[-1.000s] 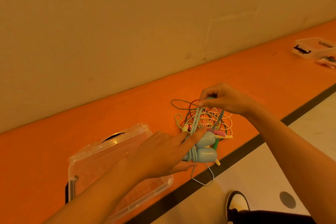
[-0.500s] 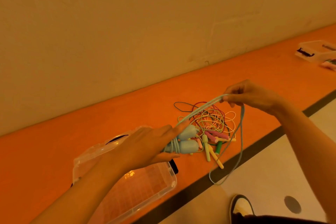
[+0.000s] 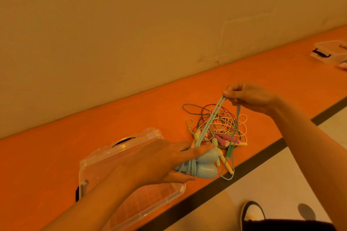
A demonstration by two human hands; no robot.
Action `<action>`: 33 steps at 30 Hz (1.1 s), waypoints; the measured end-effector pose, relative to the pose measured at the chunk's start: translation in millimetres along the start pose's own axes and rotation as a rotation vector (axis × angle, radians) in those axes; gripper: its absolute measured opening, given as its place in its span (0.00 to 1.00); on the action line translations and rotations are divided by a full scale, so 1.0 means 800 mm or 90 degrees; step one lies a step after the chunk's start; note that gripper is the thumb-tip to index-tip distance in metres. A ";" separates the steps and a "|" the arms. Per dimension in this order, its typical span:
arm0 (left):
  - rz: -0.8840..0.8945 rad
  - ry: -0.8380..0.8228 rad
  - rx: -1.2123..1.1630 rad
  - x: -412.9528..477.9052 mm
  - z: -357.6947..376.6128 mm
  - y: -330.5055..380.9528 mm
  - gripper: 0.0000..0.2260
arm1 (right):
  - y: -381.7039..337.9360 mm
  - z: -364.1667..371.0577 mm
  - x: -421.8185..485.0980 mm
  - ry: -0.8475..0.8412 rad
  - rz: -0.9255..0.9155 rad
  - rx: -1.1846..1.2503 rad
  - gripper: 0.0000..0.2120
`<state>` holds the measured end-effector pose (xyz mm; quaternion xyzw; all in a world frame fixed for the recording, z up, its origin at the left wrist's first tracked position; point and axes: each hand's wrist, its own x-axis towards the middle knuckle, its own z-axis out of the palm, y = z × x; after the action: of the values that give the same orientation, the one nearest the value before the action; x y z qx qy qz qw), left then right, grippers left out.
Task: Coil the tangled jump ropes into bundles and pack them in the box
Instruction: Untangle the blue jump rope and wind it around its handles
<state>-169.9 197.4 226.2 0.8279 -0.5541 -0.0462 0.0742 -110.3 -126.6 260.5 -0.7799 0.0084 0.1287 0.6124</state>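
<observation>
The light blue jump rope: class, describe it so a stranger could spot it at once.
On the orange ledge, right of the clear plastic box, lies a tangle of ropes. The light blue jump rope is stretched above it between left hand and right hand; it alone has fat, bulbous handles.

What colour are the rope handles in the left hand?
The handles are light blue; head view.

Pale blue handles, orange ledge, clear box

blue rope: stretched taut, handles paired | tangled ropes: heaped | clear box: left of heap
</observation>
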 end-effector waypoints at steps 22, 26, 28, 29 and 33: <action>-0.150 0.409 -0.328 -0.015 -0.005 -0.024 0.37 | 0.072 0.051 0.026 -0.019 0.018 -0.023 0.10; -0.257 0.472 -0.489 -0.014 -0.010 -0.039 0.35 | 0.088 0.063 0.012 -0.036 0.013 -0.041 0.10; -0.304 0.476 -0.513 -0.014 -0.011 -0.046 0.33 | 0.090 0.072 0.002 -0.064 0.004 -0.095 0.11; -0.324 0.478 -0.517 -0.014 -0.010 -0.049 0.32 | 0.090 0.077 -0.003 -0.081 -0.007 -0.123 0.11; -0.400 0.478 -0.498 -0.020 -0.004 -0.067 0.31 | 0.081 0.106 -0.025 -0.149 -0.047 -0.216 0.09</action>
<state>-126.8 232.8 219.8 0.8226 -0.1623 0.0287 0.5442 -156.8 -64.8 185.0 -0.8515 -0.1133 0.1951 0.4733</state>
